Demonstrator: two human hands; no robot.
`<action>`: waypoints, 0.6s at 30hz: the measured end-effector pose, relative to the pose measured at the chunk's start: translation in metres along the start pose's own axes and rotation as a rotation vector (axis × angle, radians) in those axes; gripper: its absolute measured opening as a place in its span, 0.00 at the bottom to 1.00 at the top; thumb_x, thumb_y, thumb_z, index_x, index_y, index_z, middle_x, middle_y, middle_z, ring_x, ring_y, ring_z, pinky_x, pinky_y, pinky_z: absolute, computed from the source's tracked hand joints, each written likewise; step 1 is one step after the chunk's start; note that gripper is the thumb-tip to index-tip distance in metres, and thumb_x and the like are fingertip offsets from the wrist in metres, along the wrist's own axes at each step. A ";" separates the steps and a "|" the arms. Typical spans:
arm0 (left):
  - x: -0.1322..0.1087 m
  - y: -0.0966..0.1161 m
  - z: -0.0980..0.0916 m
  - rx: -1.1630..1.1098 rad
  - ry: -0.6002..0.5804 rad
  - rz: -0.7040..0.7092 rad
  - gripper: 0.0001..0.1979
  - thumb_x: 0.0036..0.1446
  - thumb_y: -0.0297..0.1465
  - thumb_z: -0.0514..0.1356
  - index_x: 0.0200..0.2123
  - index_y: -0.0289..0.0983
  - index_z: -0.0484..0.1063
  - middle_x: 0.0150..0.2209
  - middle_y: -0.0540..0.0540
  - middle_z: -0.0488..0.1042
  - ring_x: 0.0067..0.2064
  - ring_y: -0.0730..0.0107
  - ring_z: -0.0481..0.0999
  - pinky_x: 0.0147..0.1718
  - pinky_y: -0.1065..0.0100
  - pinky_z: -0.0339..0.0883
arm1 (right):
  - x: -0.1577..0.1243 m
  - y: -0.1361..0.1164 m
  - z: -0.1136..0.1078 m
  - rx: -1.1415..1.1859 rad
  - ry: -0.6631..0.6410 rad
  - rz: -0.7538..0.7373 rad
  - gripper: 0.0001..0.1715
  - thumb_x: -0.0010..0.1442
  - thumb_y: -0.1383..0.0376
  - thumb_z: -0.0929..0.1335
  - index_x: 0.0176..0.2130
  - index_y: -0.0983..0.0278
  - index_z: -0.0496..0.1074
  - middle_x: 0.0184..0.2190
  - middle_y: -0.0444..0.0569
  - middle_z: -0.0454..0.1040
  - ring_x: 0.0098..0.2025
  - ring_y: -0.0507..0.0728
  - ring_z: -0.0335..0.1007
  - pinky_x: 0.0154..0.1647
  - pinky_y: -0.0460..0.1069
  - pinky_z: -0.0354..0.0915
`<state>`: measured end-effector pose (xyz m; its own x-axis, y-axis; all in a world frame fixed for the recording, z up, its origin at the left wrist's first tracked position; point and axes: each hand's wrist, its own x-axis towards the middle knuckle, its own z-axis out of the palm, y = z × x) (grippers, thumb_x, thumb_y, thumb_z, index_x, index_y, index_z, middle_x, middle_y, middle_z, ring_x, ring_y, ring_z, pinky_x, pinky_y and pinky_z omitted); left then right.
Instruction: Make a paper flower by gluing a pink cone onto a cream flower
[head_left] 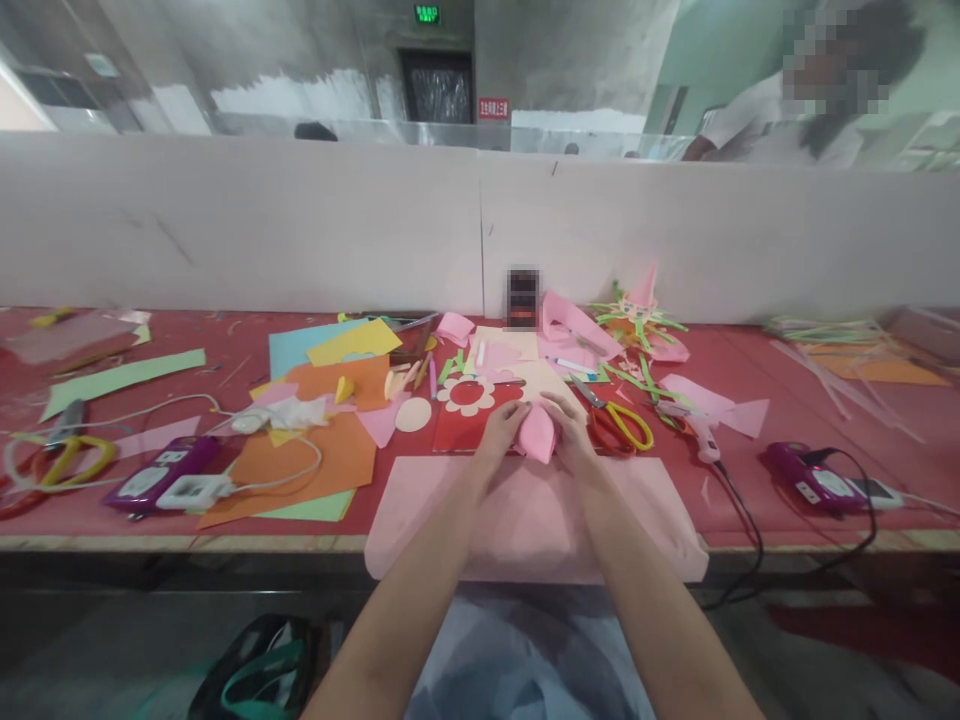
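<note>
Between my two hands is a small folded pink paper piece [537, 436], pointed at its lower end. My left hand [507, 428] grips its left side, and my right hand [568, 430] closes round its right side and top. Beneath it, a large pale pink sheet [525, 520] hangs over the table's front edge. Just beyond my hands lies a red sheet [461, 428] bearing a cream flower cutout [466, 395] with a red centre. Scissors with red and yellow handles [628, 428] rest right of my right hand.
A pink glue gun [705, 440] with a black cord lies to the right, near a purple power strip [814, 478]. Another purple power strip [169, 468], orange paper [300, 465] and other scissors [64, 455] are left. A white partition [300, 230] stands behind; a person is beyond it.
</note>
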<state>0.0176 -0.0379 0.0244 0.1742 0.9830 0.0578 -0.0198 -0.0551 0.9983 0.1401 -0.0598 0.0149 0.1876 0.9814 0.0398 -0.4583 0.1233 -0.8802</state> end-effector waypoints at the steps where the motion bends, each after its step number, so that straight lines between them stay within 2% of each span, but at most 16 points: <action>1: 0.000 0.000 -0.001 -0.015 -0.003 -0.008 0.15 0.45 0.42 0.60 0.22 0.35 0.66 0.22 0.52 0.65 0.24 0.76 0.62 0.22 0.74 0.55 | 0.000 0.000 0.000 0.008 0.005 -0.002 0.19 0.44 0.59 0.72 0.38 0.62 0.73 0.27 0.42 0.73 0.28 0.50 0.66 0.31 0.46 0.62; 6: 0.004 -0.007 -0.005 -0.097 0.039 -0.041 0.17 0.45 0.44 0.59 0.23 0.35 0.66 0.20 0.54 0.62 0.22 0.78 0.60 0.20 0.74 0.54 | 0.005 0.003 0.002 0.089 0.050 0.004 0.18 0.45 0.55 0.71 0.35 0.63 0.74 0.30 0.44 0.74 0.31 0.53 0.69 0.34 0.49 0.64; 12: 0.009 -0.013 -0.007 -0.160 0.165 0.018 0.16 0.47 0.43 0.58 0.25 0.34 0.67 0.23 0.52 0.66 0.25 0.77 0.62 0.25 0.73 0.57 | 0.015 0.012 0.000 0.093 0.049 -0.048 0.17 0.40 0.61 0.74 0.33 0.63 0.75 0.31 0.46 0.76 0.34 0.54 0.70 0.39 0.50 0.65; 18: 0.006 -0.008 -0.002 -0.092 0.144 0.008 0.15 0.47 0.42 0.58 0.24 0.34 0.67 0.22 0.51 0.66 0.26 0.74 0.63 0.25 0.72 0.57 | 0.011 0.008 -0.002 -0.021 0.106 -0.107 0.15 0.43 0.58 0.72 0.32 0.63 0.75 0.28 0.46 0.75 0.32 0.54 0.70 0.35 0.49 0.65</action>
<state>0.0168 -0.0308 0.0165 0.0305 0.9979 0.0574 -0.1121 -0.0536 0.9923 0.1405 -0.0480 0.0078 0.3256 0.9418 0.0842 -0.4130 0.2217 -0.8833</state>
